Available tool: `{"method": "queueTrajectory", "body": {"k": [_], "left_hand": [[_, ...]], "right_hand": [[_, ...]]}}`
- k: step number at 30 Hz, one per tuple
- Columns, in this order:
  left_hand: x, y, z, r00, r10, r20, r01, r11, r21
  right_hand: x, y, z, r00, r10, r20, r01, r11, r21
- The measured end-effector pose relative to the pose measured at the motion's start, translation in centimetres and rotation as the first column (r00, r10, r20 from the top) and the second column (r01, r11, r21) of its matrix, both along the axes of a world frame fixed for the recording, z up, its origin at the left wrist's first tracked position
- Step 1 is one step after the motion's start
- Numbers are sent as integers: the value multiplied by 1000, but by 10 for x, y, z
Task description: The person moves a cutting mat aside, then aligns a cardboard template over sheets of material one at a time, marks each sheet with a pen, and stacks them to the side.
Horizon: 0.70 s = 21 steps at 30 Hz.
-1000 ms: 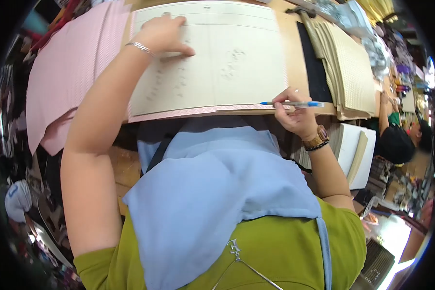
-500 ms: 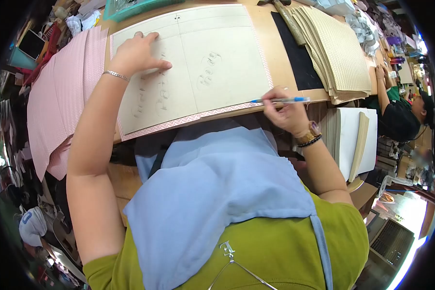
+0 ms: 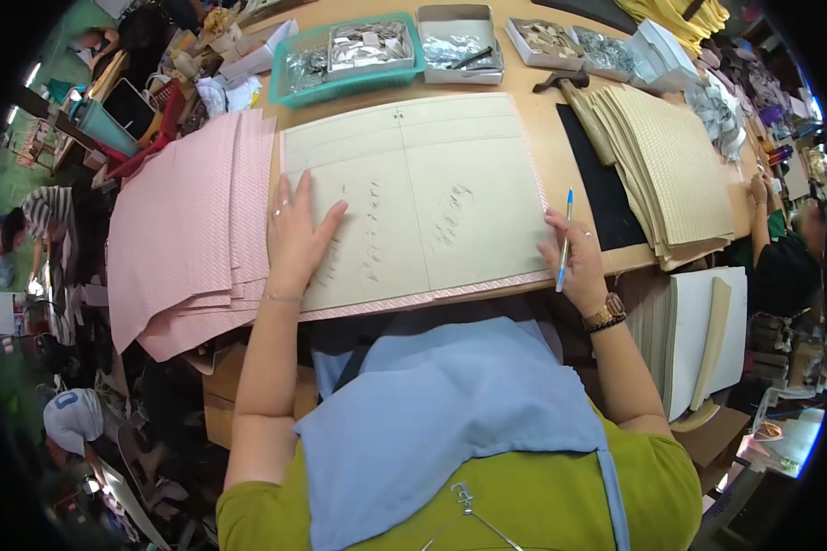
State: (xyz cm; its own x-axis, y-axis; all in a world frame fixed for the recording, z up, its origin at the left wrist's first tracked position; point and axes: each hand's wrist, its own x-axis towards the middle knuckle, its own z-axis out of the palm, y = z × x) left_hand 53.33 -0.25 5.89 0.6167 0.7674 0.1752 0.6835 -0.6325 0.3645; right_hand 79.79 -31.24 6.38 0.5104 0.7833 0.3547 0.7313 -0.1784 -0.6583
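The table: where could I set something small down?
The table has a bare patch between the far right corner of the pale board, the open white box and the hammer. A narrow strip also lies free between board and black sheet. Crowded: left with pink sheets, right with cream sheets, behind with the teal basket.

Desk: wooden
Left: pink stack
Middle: board over pink sheet
Right: black sheet, cream stack
Back: teal basket
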Motion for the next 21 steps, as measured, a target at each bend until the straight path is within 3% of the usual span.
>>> {"method": "queueTrajectory", "body": {"k": [4,7,10,13,16,17,20,21], "left_hand": [[-22,0,-4,988,-27,153,44,993,-112],[-21,-12,0,998,-58,7,58,998,6],[-19,-6,-8,963,-22,269,68,985,-161],[-20,11,-8,806,260,531,72,848,-525],[-24,-2,22,592,500,632,223,652,-725],[-30,1,23,574,518,634,328,564,-758],[-40,-6,38,668,542,510,330,398,-856],[-45,-2,42,615,544,571,356,454,-817]], "right_hand": [[-5,6,-2,995,-30,92,37,997,-67],[-5,6,-6,997,-49,62,53,996,-70],[-6,4,-7,998,-49,50,52,997,-63],[-7,-2,-4,997,-61,-46,58,996,-66],[-4,-9,-3,983,-70,-172,63,997,-46],[-4,-11,-6,973,-69,-219,67,998,-16],[2,-12,-7,962,-98,-253,94,995,-29],[4,-12,-7,962,-114,-246,105,993,-52]]}}
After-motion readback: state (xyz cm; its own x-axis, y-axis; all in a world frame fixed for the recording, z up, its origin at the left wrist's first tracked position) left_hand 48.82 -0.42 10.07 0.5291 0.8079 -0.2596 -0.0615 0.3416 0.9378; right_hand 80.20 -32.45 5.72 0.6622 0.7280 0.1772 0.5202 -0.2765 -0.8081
